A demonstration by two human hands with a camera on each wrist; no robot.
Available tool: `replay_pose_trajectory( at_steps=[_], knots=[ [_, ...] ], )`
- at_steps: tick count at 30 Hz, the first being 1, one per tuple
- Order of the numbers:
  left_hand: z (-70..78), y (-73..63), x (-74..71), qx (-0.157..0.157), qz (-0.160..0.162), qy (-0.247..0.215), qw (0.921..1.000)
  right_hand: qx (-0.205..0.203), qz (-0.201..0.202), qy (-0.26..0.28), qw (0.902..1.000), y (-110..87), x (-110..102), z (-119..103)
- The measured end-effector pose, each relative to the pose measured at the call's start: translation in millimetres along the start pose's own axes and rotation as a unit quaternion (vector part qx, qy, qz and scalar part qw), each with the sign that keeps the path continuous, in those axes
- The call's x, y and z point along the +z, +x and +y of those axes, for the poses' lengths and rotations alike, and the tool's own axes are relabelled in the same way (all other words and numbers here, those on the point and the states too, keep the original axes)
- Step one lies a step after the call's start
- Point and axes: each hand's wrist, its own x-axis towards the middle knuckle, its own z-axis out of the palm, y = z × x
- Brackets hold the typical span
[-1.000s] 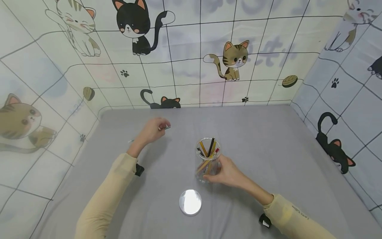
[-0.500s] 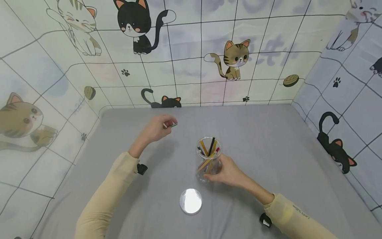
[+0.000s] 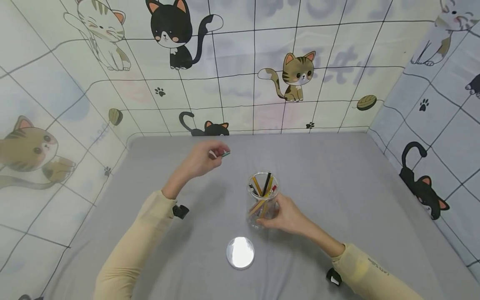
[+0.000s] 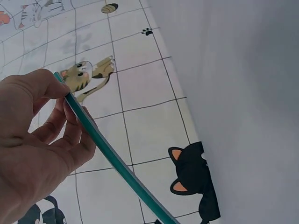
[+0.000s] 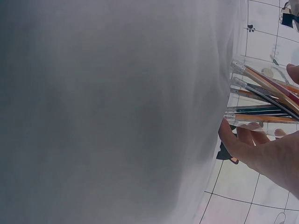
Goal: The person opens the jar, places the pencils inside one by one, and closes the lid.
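My left hand (image 3: 205, 159) is raised over the far left part of the table and pinches a green pencil (image 4: 114, 158) between thumb and fingers. In the left wrist view the pencil slants down to the right, its lower end cut off by the frame. A clear jar (image 3: 250, 210) stands upright near the table's middle, with several pencils (image 3: 267, 183) leaning inside, black, yellow and red among them. Low on the jar's right side, my right hand (image 3: 286, 214) grips it, thumb in front. The right wrist view shows the pencils (image 5: 266, 88) through the clear wall.
A round clear lid (image 3: 240, 253) lies on the grey tablecloth (image 3: 318, 166) in front of the jar. Cat-printed cloth walls (image 3: 236, 91) enclose the table at the back and both sides. Both wrists carry small black devices.
My left hand has moved right and slightly away from me with the green pencil, rising a little in view. The right hand and the jar have stayed in place.
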Motion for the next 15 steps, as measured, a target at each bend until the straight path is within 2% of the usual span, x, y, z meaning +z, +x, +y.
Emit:
replay_pose_trajectory(
  at_steps=[8, 15],
  knots=[
    [18.9, 3.1, -4.2, 0.032, 0.011, -0.024, 0.9991, 0.004, 0.000, 0.001, 1.0000, -0.7, -0.6, 0.8],
    [29.9, 1.6, -7.1, 0.037, 0.020, -0.051, 0.9978, 0.011, -0.004, 0.003, 0.9999, -1.2, -0.8, -1.7]
  ],
)
